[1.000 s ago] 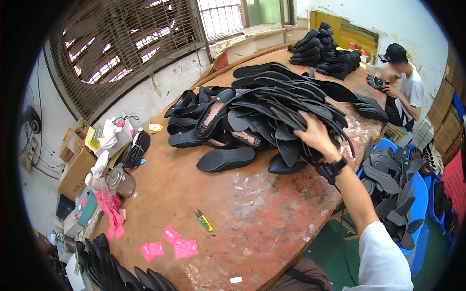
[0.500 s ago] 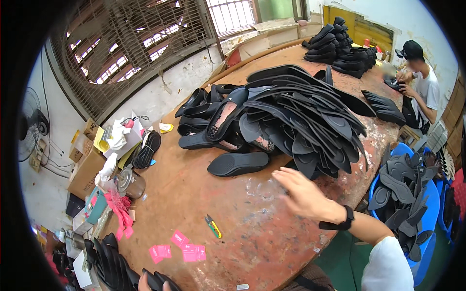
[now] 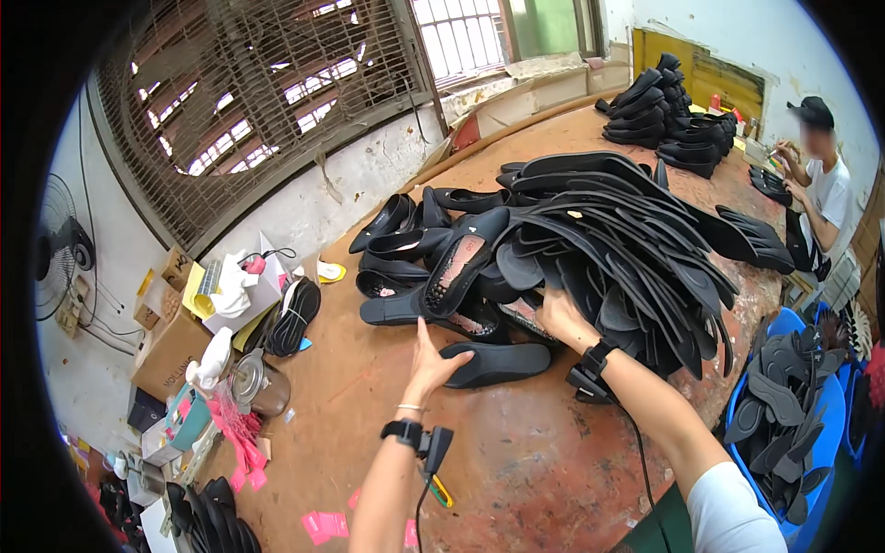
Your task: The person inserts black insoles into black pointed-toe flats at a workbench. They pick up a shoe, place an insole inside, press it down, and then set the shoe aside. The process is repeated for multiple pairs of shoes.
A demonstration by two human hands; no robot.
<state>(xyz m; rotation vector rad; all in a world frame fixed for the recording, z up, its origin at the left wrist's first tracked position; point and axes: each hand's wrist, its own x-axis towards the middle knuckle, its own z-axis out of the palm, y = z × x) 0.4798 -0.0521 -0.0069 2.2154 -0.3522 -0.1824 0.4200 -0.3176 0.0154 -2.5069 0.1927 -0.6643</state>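
Observation:
A big heap of black flat shoes and insoles (image 3: 608,249) covers the middle of a worn brown table (image 3: 516,461). My left hand (image 3: 431,364) reaches up with fingers apart and touches a single black shoe (image 3: 498,362) lying at the heap's near edge. My right hand (image 3: 562,318) is pressed into the heap's front, fingers among the dark soles; what it holds is hidden. Both wrists wear a black band with a small device.
Cardboard boxes (image 3: 175,341), a metal pot (image 3: 251,380) and pink tags (image 3: 323,525) lie on the left. A blue bin of soles (image 3: 793,405) stands on the right. Another person (image 3: 820,175) sits at the far right by a second shoe pile (image 3: 664,111).
My right hand moved back from the table's open part into the heap. My left hand rose from the lower edge up to the single shoe.

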